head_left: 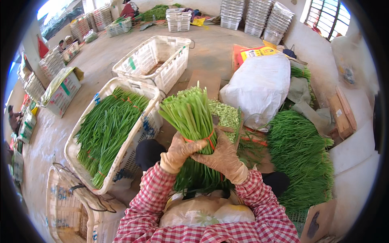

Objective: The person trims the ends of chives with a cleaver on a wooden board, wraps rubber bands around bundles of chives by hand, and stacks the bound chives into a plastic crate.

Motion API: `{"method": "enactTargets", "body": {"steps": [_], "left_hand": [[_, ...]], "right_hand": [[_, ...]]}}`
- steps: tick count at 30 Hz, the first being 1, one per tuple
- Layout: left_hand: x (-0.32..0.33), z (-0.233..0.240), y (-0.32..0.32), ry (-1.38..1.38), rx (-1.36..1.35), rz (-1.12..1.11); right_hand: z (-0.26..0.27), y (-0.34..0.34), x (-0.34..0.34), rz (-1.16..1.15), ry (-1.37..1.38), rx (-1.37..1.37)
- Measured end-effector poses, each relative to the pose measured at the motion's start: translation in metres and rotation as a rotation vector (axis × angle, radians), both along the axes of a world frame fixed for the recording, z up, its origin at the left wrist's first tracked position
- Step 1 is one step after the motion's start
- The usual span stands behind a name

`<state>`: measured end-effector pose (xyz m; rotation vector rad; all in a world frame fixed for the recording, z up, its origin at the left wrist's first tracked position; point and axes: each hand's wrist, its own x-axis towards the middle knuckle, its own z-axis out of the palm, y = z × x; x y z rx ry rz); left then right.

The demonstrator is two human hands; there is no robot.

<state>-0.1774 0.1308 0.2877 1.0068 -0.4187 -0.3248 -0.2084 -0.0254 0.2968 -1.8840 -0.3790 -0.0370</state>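
Observation:
Between my gloved hands stands a thick bundle of green stalks (193,114), cut ends up and dark leaves hanging down over my lap. An orange band (209,138) circles it at the height of my fingers. My left hand (179,152) grips the bundle from the left, its thumb lying across the front near the band. On the other side, my right hand (225,156) wraps around it, fingers partly hidden behind the stalks. Both gloves look stained and tan. Pale cut stalk pieces (226,115) lie in a heap just beyond the bundle.
At left, a white plastic crate (111,189) holds banded green bundles. Behind it sits another crate (152,77), with an empty-looking crate (68,209) at lower left. Loose greens (299,158) are piled at right, below a white sack (256,85). Stacked crates (258,18) and seated people are farther back.

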Motion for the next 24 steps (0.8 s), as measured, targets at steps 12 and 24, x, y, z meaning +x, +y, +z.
{"method": "enactTargets", "body": {"steps": [12,24], "left_hand": [[0.009,-0.068,0.013,0.069,-0.706,-0.582],[0.032,-0.004,-0.009,0.265,-0.145,0.229]], "right_hand": [[0.071,-0.041,-0.047,-0.107,-0.162,-0.213],[0.003,-0.032,-0.017,0.124,-0.095,-0.402]]}}
